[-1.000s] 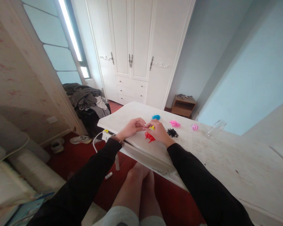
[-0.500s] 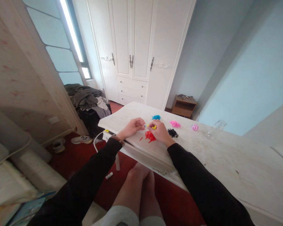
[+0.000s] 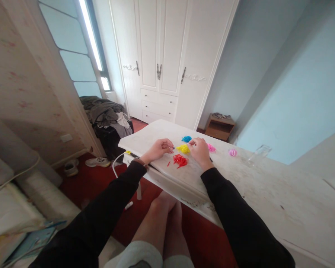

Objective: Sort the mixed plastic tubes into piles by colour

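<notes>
My left hand (image 3: 160, 149) is closed in a pinch just above the white table, left of the piles. A tiny dark speck shows at its fingertips, too small to name. My right hand (image 3: 200, 152) has thumb and fingers pressed together beside the pile of yellow strips (image 3: 183, 149); anything in its fingertips is hidden. A heap of red strips (image 3: 180, 160) lies nearer me, between both hands. Behind are blue strips (image 3: 187, 139). Pink strips (image 3: 211, 147) show past my right hand, which covers most of the black pile (image 3: 211, 159).
On the white table (image 3: 268, 193) a pink-and-white ball (image 3: 232, 152) and a clear glass vessel lying tilted (image 3: 258, 154) sit to the right. One loose red strip (image 3: 168, 163) lies apart. A white cable (image 3: 115, 163) hangs at the table's left edge.
My right hand has moved right, from over the yellow and red strips to over the black pile, uncovering the yellow heap. My left hand stays nearly in place. The view has shifted slightly.
</notes>
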`<state>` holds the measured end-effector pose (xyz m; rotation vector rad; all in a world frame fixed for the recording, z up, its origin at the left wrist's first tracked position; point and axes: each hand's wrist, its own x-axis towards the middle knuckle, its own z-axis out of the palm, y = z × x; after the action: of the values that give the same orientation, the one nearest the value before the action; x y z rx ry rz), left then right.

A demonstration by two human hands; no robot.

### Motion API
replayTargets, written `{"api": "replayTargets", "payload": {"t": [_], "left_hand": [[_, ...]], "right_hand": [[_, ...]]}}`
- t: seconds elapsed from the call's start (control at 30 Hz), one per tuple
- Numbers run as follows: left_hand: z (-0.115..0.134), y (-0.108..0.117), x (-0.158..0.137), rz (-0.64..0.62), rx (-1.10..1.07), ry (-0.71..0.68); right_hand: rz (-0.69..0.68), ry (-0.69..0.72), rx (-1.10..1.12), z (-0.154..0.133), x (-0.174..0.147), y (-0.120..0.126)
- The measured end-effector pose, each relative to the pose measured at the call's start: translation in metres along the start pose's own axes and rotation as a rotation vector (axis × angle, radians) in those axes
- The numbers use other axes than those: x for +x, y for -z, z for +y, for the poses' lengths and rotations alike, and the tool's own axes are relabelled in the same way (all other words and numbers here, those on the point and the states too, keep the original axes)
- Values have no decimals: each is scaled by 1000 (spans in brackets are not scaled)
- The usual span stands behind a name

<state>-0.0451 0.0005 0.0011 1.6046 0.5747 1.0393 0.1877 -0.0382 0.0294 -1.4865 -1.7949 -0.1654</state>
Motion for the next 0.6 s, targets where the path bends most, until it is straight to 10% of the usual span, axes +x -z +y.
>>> {"api": "replayTargets", "payload": {"t": [0.3,0.6], "left_hand": [[3,1,0,53,-34,7],[3,2,0,104,14,-13]], "right_hand": [[-37,101,72,-17,3,-1],[-493,553,300,-53,-16,-3]]}}
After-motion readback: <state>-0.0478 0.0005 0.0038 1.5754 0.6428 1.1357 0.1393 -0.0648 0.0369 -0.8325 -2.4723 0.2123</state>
